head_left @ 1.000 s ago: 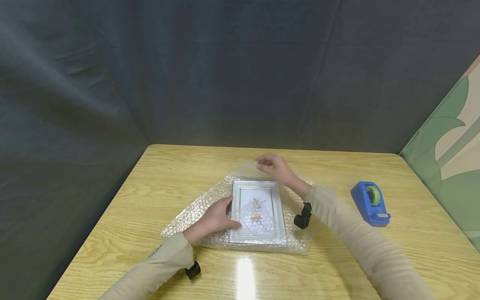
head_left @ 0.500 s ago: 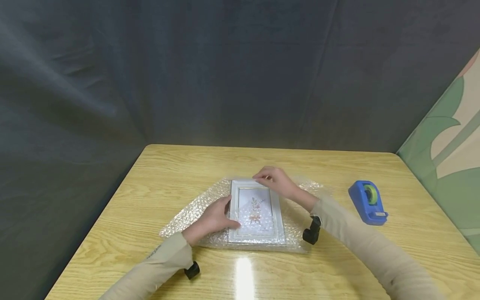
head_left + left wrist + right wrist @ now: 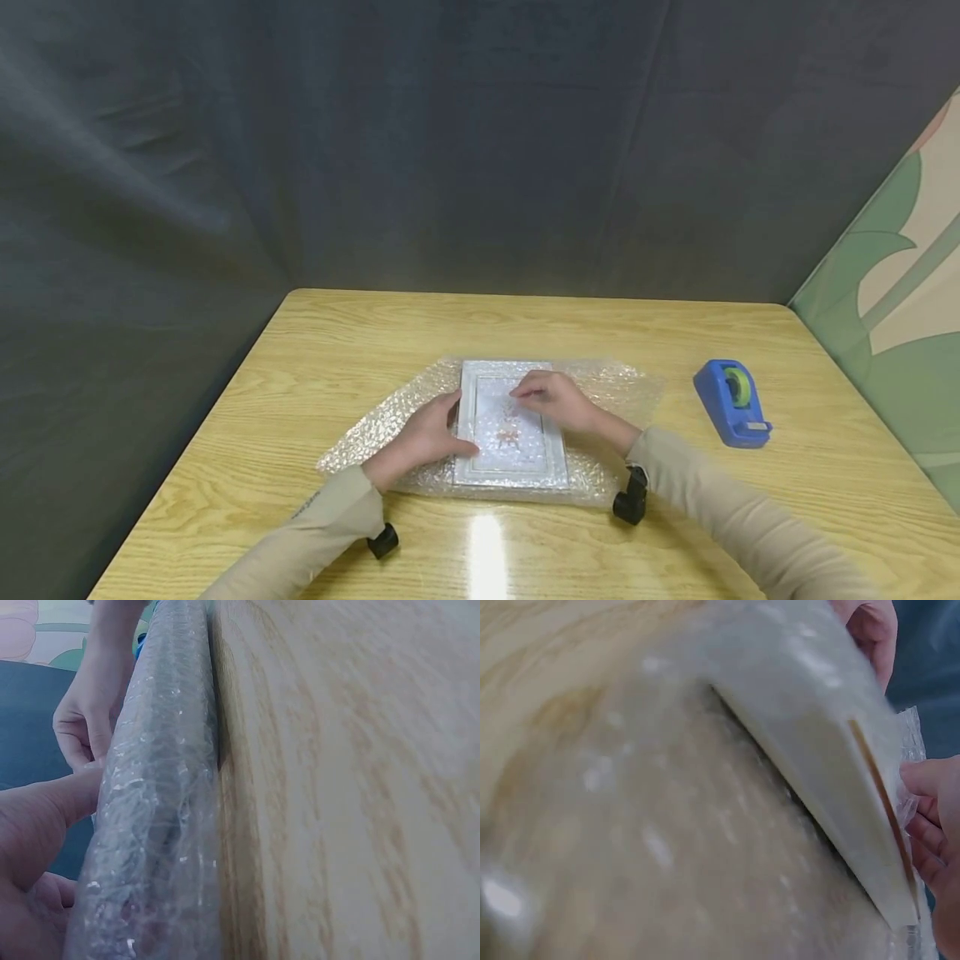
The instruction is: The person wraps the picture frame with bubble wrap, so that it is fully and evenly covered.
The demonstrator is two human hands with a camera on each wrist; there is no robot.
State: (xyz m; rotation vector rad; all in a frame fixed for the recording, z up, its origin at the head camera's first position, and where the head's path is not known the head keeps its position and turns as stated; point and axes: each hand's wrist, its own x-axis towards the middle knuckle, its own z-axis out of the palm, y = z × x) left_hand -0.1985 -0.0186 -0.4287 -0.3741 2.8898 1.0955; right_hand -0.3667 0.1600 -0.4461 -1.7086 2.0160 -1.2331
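Bubble wrap (image 3: 378, 429), L. end: loose on counter (image 3: 240, 483), tapering to a corner. Nothing seen holding that corner; may crease or ride up if the other side is pulled.

Left hand (image 3: 423, 437): at L. edge of picture frame (image 3: 506, 437). Fingers spread, not curled round anything; thumb presses on wrapped front. Risk: frame may skew if thumb lifts or slides, as no other hold is seen on that side.

Picture frame: lies flat on the wrap, approx. mid-sheet, with a layer folded over its front, which shows hazy through it. Risk: uneven fold could leave an edge thinly covered; cause, layer drawn off-line. Front glass or plastic: can't tell.

Right hand (image 3: 558, 404): over frame front, R. of ctr. Thumb & fingers pinch wrap's edge, per R. wrist view. Risk: if pinch slips, top layer would prob. spring back; hard tug could tear film or drag frame askew.

Wrap, R. end: flat on counter, no fastening seen. Could shift w/ any sideways pull.

Tape dispenser (image 3: 727, 412), blue, w/ green roll (image 3: 738, 387): far R., well apart from both hands. Risk: fold may open if either hand leaves for it.
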